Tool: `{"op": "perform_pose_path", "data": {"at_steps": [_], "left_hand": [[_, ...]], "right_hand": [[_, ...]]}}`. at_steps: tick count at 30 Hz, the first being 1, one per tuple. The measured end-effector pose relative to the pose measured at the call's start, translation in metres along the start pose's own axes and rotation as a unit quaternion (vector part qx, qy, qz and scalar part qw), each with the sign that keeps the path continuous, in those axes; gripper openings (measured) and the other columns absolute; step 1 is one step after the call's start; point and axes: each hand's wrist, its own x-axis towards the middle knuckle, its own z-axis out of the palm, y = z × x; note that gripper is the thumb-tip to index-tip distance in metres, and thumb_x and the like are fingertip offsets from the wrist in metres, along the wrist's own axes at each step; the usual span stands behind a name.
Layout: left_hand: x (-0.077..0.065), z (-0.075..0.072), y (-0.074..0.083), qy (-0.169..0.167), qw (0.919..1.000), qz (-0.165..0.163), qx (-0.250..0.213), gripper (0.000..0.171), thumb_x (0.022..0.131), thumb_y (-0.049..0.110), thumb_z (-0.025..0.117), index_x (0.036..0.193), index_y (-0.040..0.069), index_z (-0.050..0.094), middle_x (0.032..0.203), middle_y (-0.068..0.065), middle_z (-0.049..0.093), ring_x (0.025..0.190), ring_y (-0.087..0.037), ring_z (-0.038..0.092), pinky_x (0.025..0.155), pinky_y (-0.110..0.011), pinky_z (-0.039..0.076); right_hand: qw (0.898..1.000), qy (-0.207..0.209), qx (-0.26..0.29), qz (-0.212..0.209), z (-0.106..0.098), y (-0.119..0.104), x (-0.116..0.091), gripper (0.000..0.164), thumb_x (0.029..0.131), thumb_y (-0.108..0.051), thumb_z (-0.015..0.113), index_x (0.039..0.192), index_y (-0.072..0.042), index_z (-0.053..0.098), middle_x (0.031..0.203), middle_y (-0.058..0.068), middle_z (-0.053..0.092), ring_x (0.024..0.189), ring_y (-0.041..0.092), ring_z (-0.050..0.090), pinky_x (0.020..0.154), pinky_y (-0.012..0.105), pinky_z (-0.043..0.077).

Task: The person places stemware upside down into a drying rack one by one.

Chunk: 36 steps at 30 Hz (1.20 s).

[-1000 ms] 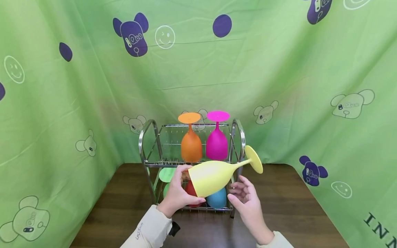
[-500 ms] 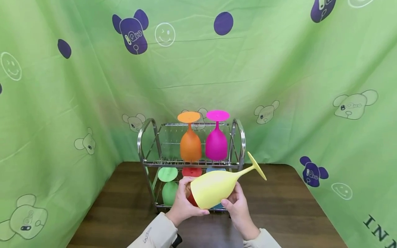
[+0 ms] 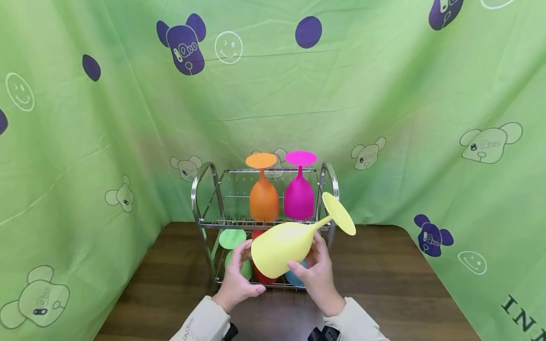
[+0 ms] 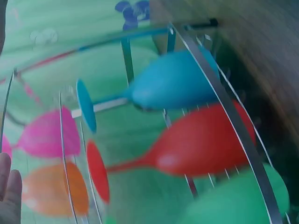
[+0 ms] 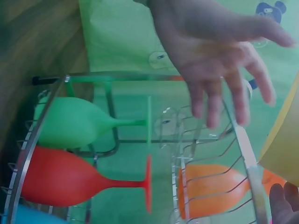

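Observation:
A yellow plastic wine glass (image 3: 281, 248) is held in the air in front of the rack, tilted with its foot up to the right. My right hand (image 3: 317, 274) grips the bowl near the stem, thumb in front and fingers behind. Beside the glass's rim, my left hand (image 3: 236, 277) has its thumb and fingers spread apart. In the right wrist view that left hand (image 5: 210, 60) shows extended fingers with nothing in them, apart from the yellow glass (image 5: 287, 135) at the right edge.
Behind the hands stands a two-tier metal rack (image 3: 239, 226) on a wooden table (image 3: 384, 274). Upside down on top are orange (image 3: 263, 201) and magenta (image 3: 299, 199) glasses. Green (image 3: 232, 239), red (image 4: 201, 144) and blue (image 4: 173, 81) ones stand below. Green cloth (image 3: 273, 94) surrounds the table.
My right hand, first apart from the yellow wine glass, has taken hold of its bowl. My left hand has let go near the rim and drawn slightly left. The glass has risen and turned a little.

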Motion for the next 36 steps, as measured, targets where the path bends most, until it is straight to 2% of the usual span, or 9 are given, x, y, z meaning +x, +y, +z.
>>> {"op": "perform_pose_path", "data": {"at_steps": [3, 5, 9, 13, 16, 18, 22, 29, 36], "left_hand": [[-0.005, -0.018, -0.001, 0.055, 0.9976, 0.002, 0.042, 0.072, 0.077, 0.022, 0.079, 0.122, -0.015, 0.039, 0.121, 0.003, 0.057, 0.098, -0.012, 0.062, 0.090, -0.023, 0.044], [-0.008, -0.027, -0.002, 0.101, 0.9918, -0.015, 0.077, 0.058, 0.072, 0.003, 0.076, 0.117, -0.016, 0.043, 0.114, 0.005, 0.060, 0.093, -0.011, 0.063, 0.086, -0.019, 0.044], [-0.015, -0.043, -0.002, 0.193, 0.9647, -0.052, 0.171, 0.038, 0.071, -0.018, 0.067, 0.106, -0.012, 0.055, 0.097, 0.002, 0.063, 0.080, -0.005, 0.060, 0.071, -0.016, 0.046], [-0.011, -0.061, -0.001, 0.248, 0.9410, -0.102, 0.206, 0.028, 0.076, -0.018, 0.063, 0.102, -0.010, 0.058, 0.088, -0.015, 0.061, 0.075, 0.000, 0.053, 0.064, -0.016, 0.044], [0.001, -0.075, 0.001, 0.252, 0.9313, -0.176, 0.195, 0.033, 0.080, -0.014, 0.062, 0.111, -0.008, 0.055, 0.098, -0.022, 0.059, 0.079, -0.005, 0.056, 0.067, -0.016, 0.044], [0.008, -0.084, 0.002, 0.243, 0.9234, -0.231, 0.187, 0.039, 0.083, -0.008, 0.063, 0.121, -0.005, 0.052, 0.107, -0.022, 0.058, 0.083, -0.015, 0.061, 0.070, -0.017, 0.046], [0.021, -0.097, 0.001, 0.230, 0.9076, -0.296, 0.189, 0.048, 0.084, 0.001, 0.066, 0.129, -0.002, 0.051, 0.112, -0.023, 0.061, 0.091, -0.035, 0.065, 0.072, -0.022, 0.050], [0.033, -0.096, -0.011, 0.244, 0.8915, -0.320, 0.209, 0.042, 0.081, 0.006, 0.072, 0.122, -0.001, 0.064, 0.104, -0.021, 0.069, 0.087, -0.035, 0.069, 0.073, -0.039, 0.056], [0.033, -0.091, -0.021, 0.259, 0.8622, -0.330, 0.285, 0.026, 0.079, 0.013, 0.074, 0.101, -0.002, 0.072, 0.090, -0.016, 0.071, 0.085, -0.033, 0.066, 0.073, -0.042, 0.049]], "right_hand": [[1.000, -0.017, 0.002, -0.018, 0.006, -0.001, 0.012, 0.064, 0.080, 0.007, 0.067, 0.136, -0.014, 0.044, 0.118, -0.006, 0.058, 0.102, 0.007, 0.057, 0.087, 0.018, 0.047], [0.999, -0.023, -0.004, -0.026, 0.011, -0.001, 0.021, 0.063, 0.081, 0.007, 0.067, 0.136, -0.009, 0.043, 0.117, -0.006, 0.059, 0.101, 0.008, 0.058, 0.086, 0.019, 0.048], [0.999, -0.003, -0.033, -0.010, 0.026, -0.001, 0.042, 0.065, 0.077, 0.011, 0.065, 0.135, 0.005, 0.038, 0.116, -0.005, 0.059, 0.099, 0.008, 0.058, 0.083, 0.020, 0.049], [0.996, 0.053, -0.065, 0.027, 0.047, -0.002, 0.064, 0.068, 0.075, 0.009, 0.065, 0.136, 0.007, 0.034, 0.118, 0.007, 0.056, 0.099, 0.011, 0.058, 0.084, 0.021, 0.050], [0.992, 0.079, -0.073, 0.062, 0.062, -0.002, 0.080, 0.070, 0.076, 0.005, 0.067, 0.138, 0.002, 0.034, 0.121, 0.017, 0.053, 0.099, 0.016, 0.057, 0.083, 0.022, 0.050], [0.990, 0.081, -0.075, 0.089, 0.071, 0.001, 0.091, 0.072, 0.076, 0.003, 0.069, 0.139, -0.001, 0.033, 0.124, 0.019, 0.052, 0.101, 0.021, 0.057, 0.082, 0.025, 0.051], [0.979, 0.070, -0.121, 0.150, 0.086, 0.013, 0.109, 0.075, 0.078, -0.006, 0.074, 0.141, -0.007, 0.034, 0.129, 0.015, 0.050, 0.107, 0.028, 0.056, 0.084, 0.034, 0.052], [0.940, 0.044, -0.278, 0.191, 0.103, 0.031, 0.125, 0.076, 0.074, -0.028, 0.080, 0.139, -0.016, 0.043, 0.126, 0.012, 0.054, 0.107, 0.030, 0.056, 0.085, 0.047, 0.050], [0.905, 0.003, -0.378, 0.197, 0.118, 0.050, 0.126, 0.076, 0.074, -0.037, 0.078, 0.140, -0.017, 0.045, 0.126, 0.011, 0.054, 0.100, 0.029, 0.058, 0.081, 0.047, 0.048]]}}
